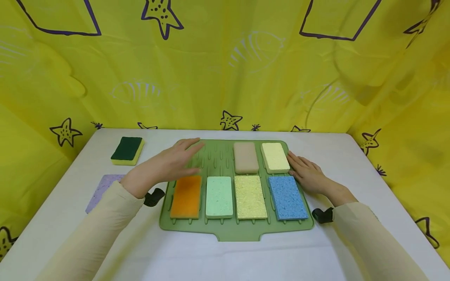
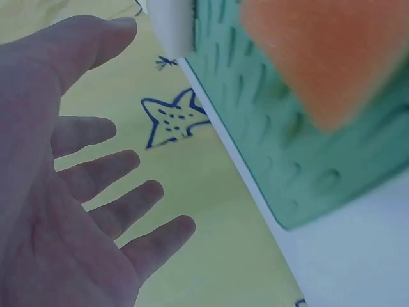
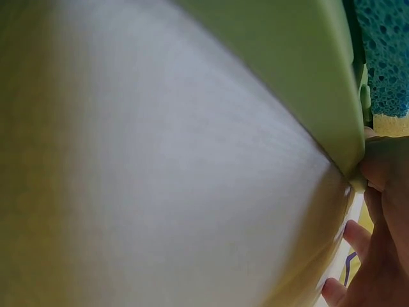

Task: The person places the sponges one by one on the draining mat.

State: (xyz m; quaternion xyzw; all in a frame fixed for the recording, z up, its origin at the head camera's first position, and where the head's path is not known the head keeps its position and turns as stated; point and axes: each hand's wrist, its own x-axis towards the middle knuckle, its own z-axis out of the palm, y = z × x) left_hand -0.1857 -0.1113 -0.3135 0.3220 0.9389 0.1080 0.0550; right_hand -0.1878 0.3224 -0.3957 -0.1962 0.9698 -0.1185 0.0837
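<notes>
A green silicone mat (image 1: 239, 230) with raised ridges lies on the table. My left hand (image 1: 179, 158) is over its upper left part, fingers spread and holding nothing. Just below that hand, in the head view, lies an orange sponge (image 1: 186, 201). Beside it in the front row are mint green (image 1: 219, 199), speckled yellow (image 1: 250, 199) and blue (image 1: 287, 199) sponges. Behind these sit a beige sponge (image 1: 246, 158) and a cream one (image 1: 275, 158). My right hand (image 1: 311, 175) is at the mat's right edge with straight fingers, close beside the cream sponge; its thumb meets the rim in the right wrist view.
Off the mat to the left lies a yellow sponge with a dark green scouring side (image 1: 127, 150). Nearer me, a purple sponge (image 1: 102, 191) is partly hidden behind my left forearm. A yellow curtain (image 1: 211, 78) with drawn stars and fish hangs around the white table (image 1: 281, 257).
</notes>
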